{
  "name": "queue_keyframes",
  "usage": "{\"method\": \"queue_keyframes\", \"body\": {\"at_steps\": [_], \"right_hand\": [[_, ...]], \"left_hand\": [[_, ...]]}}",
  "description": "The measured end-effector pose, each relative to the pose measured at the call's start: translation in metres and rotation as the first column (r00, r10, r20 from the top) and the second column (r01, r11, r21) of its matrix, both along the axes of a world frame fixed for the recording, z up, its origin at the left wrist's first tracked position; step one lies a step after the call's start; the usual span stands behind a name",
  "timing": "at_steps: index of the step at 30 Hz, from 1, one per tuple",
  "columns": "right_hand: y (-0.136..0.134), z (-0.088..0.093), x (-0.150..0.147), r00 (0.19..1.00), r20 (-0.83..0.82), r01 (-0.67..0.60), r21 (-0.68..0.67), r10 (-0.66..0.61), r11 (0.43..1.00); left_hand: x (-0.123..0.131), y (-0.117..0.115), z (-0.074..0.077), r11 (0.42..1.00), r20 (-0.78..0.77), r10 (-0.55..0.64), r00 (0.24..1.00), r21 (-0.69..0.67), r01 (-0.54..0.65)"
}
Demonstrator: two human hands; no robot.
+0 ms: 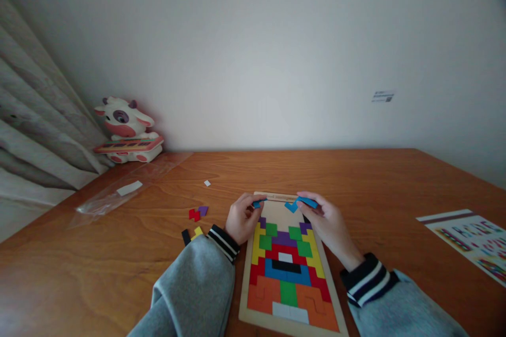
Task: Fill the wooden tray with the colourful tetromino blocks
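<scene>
A wooden block puzzle board (244, 295) lies lengthwise before me, its lower part filled with flat coloured pieces. My left hand (242, 217) is at the board's upper left, fingers pinched on a small blue puzzle piece (259, 204). Over the upper right edge, my right hand (326, 218) grips another blue puzzle piece (307, 201) between thumb and fingers. Close to those fingertips is an angular blue shape (291, 206); whether it belongs to the held piece I cannot tell. Part of a black piece (306, 219) shows beneath my right hand.
Left of the board lie red (194, 215), purple (203, 210), black (185, 237) and yellow (198, 231) pieces. A clear plastic bag (106, 195) and a cow toy keyboard (132, 137) are farther left. A printed sheet (470, 242) rests at the right.
</scene>
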State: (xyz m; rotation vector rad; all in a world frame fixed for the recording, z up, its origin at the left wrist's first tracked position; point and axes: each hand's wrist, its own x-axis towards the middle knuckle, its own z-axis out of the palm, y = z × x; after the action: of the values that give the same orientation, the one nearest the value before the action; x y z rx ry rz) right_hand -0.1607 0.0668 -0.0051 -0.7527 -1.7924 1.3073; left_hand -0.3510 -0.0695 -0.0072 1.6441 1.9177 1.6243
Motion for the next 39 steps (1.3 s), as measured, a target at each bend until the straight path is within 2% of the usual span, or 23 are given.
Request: {"method": "queue_keyframes", "body": {"at_steps": [5, 11, 15, 19, 22, 24, 27, 34, 36, 39], "right_hand": [[-0.001, 0.003, 0.001, 1.0, 0.022, -0.021, 0.024, 0.02, 1.0], [-0.007, 0.011, 0.001, 0.994, -0.077, -0.086, -0.118, 0.078, 0.989], [-0.006, 0.012, 0.001, 0.997, -0.051, -0.061, -0.054, 0.058, 0.997], [-0.001, 0.008, 0.001, 1.0, 0.018, -0.007, 0.002, 0.007, 1.0], [0.004, 0.006, 0.003, 0.998, 0.027, -0.063, -0.027, 0.064, 0.998], [0.006, 0.006, 0.005, 0.992, 0.063, -0.111, -0.023, 0.113, 0.994], [0.008, 0.006, 0.008, 0.972, 0.171, -0.173, 0.064, 0.16, 0.983], [0.006, 0.003, 0.008, 0.91, 0.352, -0.327, 0.28, 0.221, 0.903], [0.005, 0.003, 0.008, 0.896, 0.387, -0.365, 0.369, 0.216, 0.855], [0.004, 0.004, 0.008, 0.871, 0.465, -0.415, 0.518, 0.161, 0.748]], "left_hand": [[0.002, -0.005, 0.006, 0.996, -0.037, -0.085, 0.996, -0.028, 0.084], [0.0, -0.002, 0.002, 0.997, -0.053, -0.074, 0.996, -0.007, 0.073], [0.003, -0.001, 0.004, 0.996, -0.096, -0.086, 0.992, -0.019, 0.084], [0.006, -0.001, 0.003, 0.995, 0.033, -0.083, 0.996, -0.058, 0.084], [0.007, 0.0, 0.0, 0.991, 0.107, -0.086, 0.991, -0.092, 0.096], [0.006, 0.0, -0.001, 0.99, 0.082, -0.088, 0.993, -0.103, 0.096], [0.005, -0.001, -0.002, 0.99, 0.022, -0.081, 0.996, -0.115, 0.083], [0.004, -0.002, -0.002, 0.99, -0.092, -0.081, 0.992, -0.126, 0.069], [0.004, -0.002, -0.001, 0.989, -0.107, -0.086, 0.991, -0.133, 0.071], [0.005, -0.003, 0.0, 0.987, -0.117, -0.092, 0.989, -0.145, 0.074]]}}
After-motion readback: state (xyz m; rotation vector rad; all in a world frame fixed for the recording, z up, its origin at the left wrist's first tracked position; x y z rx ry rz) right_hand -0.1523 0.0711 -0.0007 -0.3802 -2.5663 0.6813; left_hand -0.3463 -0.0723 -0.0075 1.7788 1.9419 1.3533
